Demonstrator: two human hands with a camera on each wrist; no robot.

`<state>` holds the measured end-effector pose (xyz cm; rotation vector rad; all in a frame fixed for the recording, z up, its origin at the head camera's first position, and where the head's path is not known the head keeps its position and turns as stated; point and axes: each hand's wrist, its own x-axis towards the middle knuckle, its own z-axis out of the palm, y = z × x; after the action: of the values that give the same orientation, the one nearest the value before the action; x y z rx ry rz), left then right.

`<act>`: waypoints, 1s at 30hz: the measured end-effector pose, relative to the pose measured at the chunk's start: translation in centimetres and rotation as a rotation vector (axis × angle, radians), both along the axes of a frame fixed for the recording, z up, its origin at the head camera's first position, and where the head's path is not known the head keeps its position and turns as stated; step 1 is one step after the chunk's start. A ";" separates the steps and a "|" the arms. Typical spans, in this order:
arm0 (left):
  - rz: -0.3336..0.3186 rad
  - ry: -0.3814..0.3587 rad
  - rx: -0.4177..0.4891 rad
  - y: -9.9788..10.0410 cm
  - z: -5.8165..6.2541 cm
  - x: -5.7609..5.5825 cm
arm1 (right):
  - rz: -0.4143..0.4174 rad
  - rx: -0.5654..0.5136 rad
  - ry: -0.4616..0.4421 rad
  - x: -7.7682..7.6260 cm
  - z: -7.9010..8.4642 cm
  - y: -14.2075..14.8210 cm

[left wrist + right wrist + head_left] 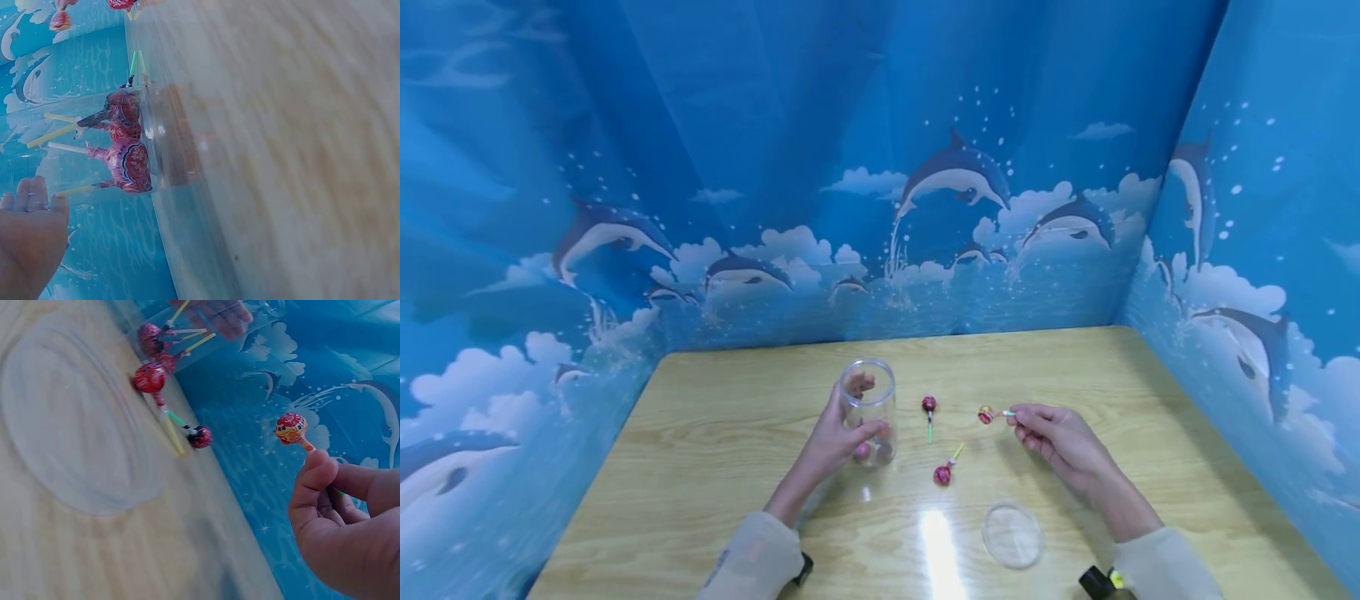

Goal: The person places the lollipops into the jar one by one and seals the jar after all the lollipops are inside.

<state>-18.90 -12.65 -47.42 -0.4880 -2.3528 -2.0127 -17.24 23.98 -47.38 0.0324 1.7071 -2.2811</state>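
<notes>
Curtain (775,125), blue, printed with dolphins and clouds: hangs behind the jar and to both sides of it.

Table (722,408), pale wood grain: extends left and right of the jar.

Left sleeve (756,554), light-coloured: nearer the person than the jar, to its left.

Left hand (835,442): half open around the jar, thumb across the near side, fingers round the far side; grips the jar.

Jar (890,417), clear, cylindrical: roughly upright, mouth up and uncovered.

Jar lollipops (129,164), several, red and pink wrappers: inside the jar, heads low, sticks upward; sticks yellow and white. Exact count cannot be told.

Dark red lollipop (928,404), green stick: lies just right of the jar, stick toward the person.

Red lollipop (943,475), yellow stick: lies right of the jar and nearer the person, stick pointing away.

Yellow-and-red lollipop (986,414): well right of the jar, beyond the two loose ones; held up, head toward the jar.

Lid (1012,536), clear, round: flat on the table, right of the jar and nearer the person.

Right hand (1067,442): well right of the jar; thumb and forefinger closed in a pinch on the yellow-and-red lollipop's stick, other fingers curled beneath.

Right sleeve (1165,571), light-coloured: farthest right of the jar, nearer the person.
</notes>
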 end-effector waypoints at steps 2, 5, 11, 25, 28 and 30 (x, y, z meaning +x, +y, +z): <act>0.009 0.005 -0.001 -0.2 0.0 0.1 | 0.023 -0.027 0.018 -0.2 0.5 0.0; 0.011 0.014 0.002 -0.3 0.0 0.3 | 0.050 -0.053 0.045 -0.3 1.3 0.1; 0.011 0.004 -0.008 -0.3 0.1 0.3 | 0.069 -0.099 0.083 -0.4 2.5 0.3; 0.005 0.019 -0.019 -0.3 0.1 0.0 | 0.075 -0.112 0.068 -0.9 3.4 -0.1; -0.001 0.012 -0.024 -0.4 0.2 0.1 | 0.080 -0.128 0.072 -0.9 3.6 -0.3; 0.002 0.008 -0.022 -0.6 0.3 0.3 | 0.087 -0.133 0.074 -0.9 3.7 -0.5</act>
<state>-18.64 -13.21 -47.08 -0.4935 -2.3725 -1.9820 -18.16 23.45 -43.73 -0.1530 1.5541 -2.3520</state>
